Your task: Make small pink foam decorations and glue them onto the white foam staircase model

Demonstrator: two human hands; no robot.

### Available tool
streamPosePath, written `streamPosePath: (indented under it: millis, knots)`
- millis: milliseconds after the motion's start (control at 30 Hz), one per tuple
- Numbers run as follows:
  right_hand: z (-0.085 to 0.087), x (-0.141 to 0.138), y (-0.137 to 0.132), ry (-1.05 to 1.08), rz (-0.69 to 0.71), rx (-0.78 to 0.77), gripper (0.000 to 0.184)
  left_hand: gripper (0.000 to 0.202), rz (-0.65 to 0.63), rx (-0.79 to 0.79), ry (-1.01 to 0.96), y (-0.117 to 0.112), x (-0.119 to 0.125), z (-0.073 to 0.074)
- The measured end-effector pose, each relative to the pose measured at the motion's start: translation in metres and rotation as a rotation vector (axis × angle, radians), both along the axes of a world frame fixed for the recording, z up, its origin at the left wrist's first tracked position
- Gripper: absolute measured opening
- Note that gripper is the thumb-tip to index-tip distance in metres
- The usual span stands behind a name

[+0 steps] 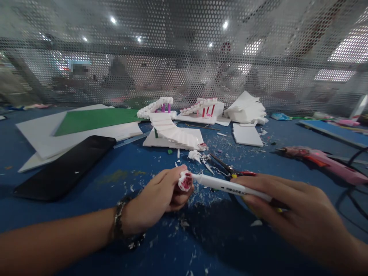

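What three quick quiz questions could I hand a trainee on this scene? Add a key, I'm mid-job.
1. Multiple choice: what does the right hand hold?
A) pink tool
B) white pen
C) blue board

2. True or false: the green sheet lies to the right of the right hand.

3. Fill in: the left hand holds a small white piece with ____ markings on the end facing the camera.

Key:
1. B
2. False: the green sheet lies on the left side, over white sheets.
3. red
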State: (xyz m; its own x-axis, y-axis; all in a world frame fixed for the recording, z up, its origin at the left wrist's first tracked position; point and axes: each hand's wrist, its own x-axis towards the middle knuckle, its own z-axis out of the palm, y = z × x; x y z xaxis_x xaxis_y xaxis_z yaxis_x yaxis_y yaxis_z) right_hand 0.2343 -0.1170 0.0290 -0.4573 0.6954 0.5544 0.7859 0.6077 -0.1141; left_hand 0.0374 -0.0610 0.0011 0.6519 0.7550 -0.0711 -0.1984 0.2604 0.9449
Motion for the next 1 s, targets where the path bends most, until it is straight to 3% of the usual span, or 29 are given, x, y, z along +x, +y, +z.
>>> streamPosePath:
  millis: [133, 267, 400, 567, 733, 1000]
  knots:
    - [-0.0016, 0.0005, -0.0014, -0.001, -0.027, 0.009, 0.016, 0.038, -0.027, 0.062, 0.006, -0.0003, -0.0004, -0.0004]
    - [-0.001, 0.0006, -0.0025, -0.003, 0.012, 0.025, 0.017, 0.033, 0.075, 0.018, 0.056, -0.0014, 0.0002, 0.0]
    - [-0.0001, 0.0006, -0.0003, -0.015, -0.019, 0.033, 0.018, 0.034, 0.07, 0.11, 0.091, -0.003, 0.001, 0.0024]
    - [-0.0009, 0.0001, 0.0009, -0.004, 0.008, 0.018, 0.019, 0.028, 0.166, 0.089, 0.222, -0.0067, 0.0012, 0.0056]
    - [0.0009, -0.0005, -0.0011, -0.011, -0.01, 0.037, 0.019, 0.029, 0.161, 0.159, 0.168, -0.0074, 0.0017, 0.0047]
    - [0.0008, 0.0011, -0.001, 0.007, -0.009, 0.022, 0.018, 0.029, 0.156, 0.076, 0.182, -0.0062, 0.0014, 0.0035]
